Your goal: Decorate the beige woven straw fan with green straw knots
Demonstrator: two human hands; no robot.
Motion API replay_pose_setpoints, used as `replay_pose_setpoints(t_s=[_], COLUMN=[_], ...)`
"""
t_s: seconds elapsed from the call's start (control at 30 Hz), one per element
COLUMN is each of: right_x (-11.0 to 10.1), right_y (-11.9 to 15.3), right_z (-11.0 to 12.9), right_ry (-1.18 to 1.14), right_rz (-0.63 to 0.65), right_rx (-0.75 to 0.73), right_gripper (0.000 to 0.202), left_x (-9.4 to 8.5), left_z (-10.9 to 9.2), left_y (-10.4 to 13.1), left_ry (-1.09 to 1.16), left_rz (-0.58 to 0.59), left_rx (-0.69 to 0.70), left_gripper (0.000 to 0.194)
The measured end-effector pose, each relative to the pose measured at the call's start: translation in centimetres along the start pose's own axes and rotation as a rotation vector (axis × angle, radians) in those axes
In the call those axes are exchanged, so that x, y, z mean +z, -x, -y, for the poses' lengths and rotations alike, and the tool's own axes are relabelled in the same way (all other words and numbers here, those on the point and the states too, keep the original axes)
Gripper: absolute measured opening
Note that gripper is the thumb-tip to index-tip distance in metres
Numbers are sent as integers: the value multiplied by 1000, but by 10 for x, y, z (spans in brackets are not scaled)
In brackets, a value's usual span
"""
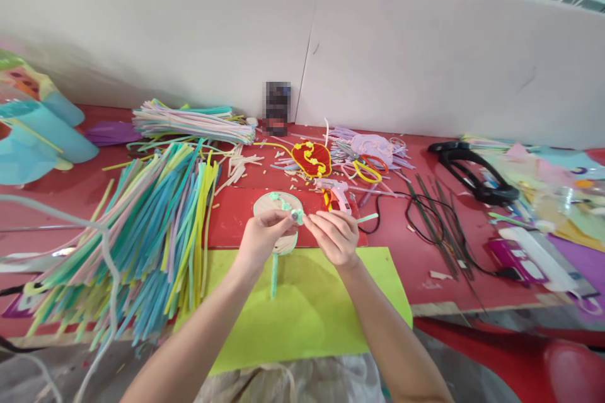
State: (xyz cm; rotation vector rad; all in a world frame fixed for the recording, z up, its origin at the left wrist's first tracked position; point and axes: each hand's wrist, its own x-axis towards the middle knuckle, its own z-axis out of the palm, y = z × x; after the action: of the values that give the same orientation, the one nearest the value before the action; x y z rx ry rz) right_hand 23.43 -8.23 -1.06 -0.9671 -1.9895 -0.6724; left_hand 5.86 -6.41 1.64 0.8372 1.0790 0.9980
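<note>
My left hand [261,240] pinches a mint-green pipe cleaner [367,218] near its curled end, thumb and fingertips pressed together. From the other side my right hand [334,238] closes on the same pipe cleaner, and its straight tail sticks out to the right past the knuckles. Just behind the hands lies a pale round piece edged in mint green [265,201], with green curls on its face and a green stem pointing toward me. My left hand partly hides it. Under my forearms is a lime-green sheet [307,315].
A big bundle of coloured pipe cleaners [155,227] lies left. Behind the hands are a pink glue gun [336,192], a red-and-yellow fan-shaped piece [314,158] and yellow-handled scissors [367,171]. On the right are dark sticks [432,220], black cable and a purple power strip [517,259].
</note>
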Motion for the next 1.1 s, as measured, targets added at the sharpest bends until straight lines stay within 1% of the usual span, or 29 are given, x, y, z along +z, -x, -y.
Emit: replay_pose_setpoints(t_s=[0.13, 0.23, 0.3, 0.33, 0.43, 0.47, 0.5, 0.6, 0.63, 0.7, 0.83, 0.9, 0.97, 1.1], right_x=[2, 1, -4, -7, -14, -14, -13, 0, 5, 16, 32, 36, 38, 43], right_y=[-1, -10, -16, -16, -6, 1, 9, 32, 36, 38, 26, 22, 20, 17], right_z=[3, 3, -4, -10, -39, -50, -60, -84, -88, -91, -89, -88, -86, -81], right_ry=[-22, -67, -93, -92, -60, -60, -66, -65, -63, -25, 22, 58, 85, 133], right_rz=[9, 13, -13, -42, -110, -75, 10, 365, 443, 537, 677, 688, 673, 694], right_rx=[41, 140, 283, 385, 755, 858, 951, 1192, 1224, 1243, 1233, 1198, 1172, 1181], right_gripper=[38, 36, 33, 29, 24, 25, 27, 34, 35, 38, 43, 45, 47, 49], left_x=[1, -1, -4, -6, -14, -17, -19, -23, -24, -23, -22, -23, -24, -26], left_z=[1, 2, 3, 3, 6, 6, 7, 8, 8, 8, 12, 16, 19, 24], left_y=[-1, -3, -6, -8, -18, -22, -26, -36, -39, -44, -51, -54, -56, -58], left_ry=[-14, -100, -177, -199, -179, -162, -148, -128, -131, -139, -125, -108, -97, -95], left_rz=[11, -43, -93, -112, -135, -136, -134, -115, -107, -87, -62, -75, -94, -100], left_rx=[41, 127, 170, 176, 164, 166, 172, 192, 199, 218, 244, 236, 219, 195], left_gripper=[29, 26, 24, 23, 23, 23, 23, 23, 22, 22, 22, 24, 24, 24])
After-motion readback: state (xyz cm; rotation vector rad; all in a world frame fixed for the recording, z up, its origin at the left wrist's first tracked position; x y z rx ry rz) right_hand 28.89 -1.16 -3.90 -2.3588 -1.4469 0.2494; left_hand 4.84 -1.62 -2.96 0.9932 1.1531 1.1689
